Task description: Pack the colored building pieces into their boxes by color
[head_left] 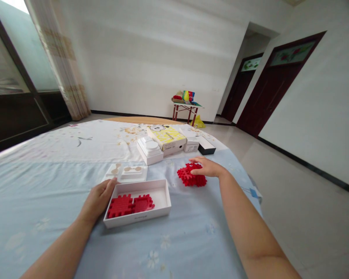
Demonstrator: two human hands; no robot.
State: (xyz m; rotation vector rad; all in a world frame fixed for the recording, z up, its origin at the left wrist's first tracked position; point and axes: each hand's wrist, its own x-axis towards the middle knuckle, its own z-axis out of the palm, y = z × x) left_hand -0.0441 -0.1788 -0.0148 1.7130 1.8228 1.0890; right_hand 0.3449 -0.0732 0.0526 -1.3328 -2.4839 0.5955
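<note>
My left hand (pixel 100 197) rests at the left end of a white open box (pixel 159 211), its thumb by the top left corner and its other fingers partly hidden. Inside, on the left and middle of the box floor, lie red interlocking blocks (pixel 120 206) with notched edges. To the right of the box, a heap of similar red notched blocks (pixel 187 178) sits on the cloth. Over this heap is my right hand (pixel 206 167), thumb and fingers curled round a block at its top right.
Behind the box lie white trays with beige shapes (pixel 133 170). Farther back stand a white box with a moulded insert (pixel 151 149), a yellow patterned box (pixel 167 137), a small white box (pixel 191 144) and a dark open box (pixel 206 146). The round table's right edge curves beyond my right arm.
</note>
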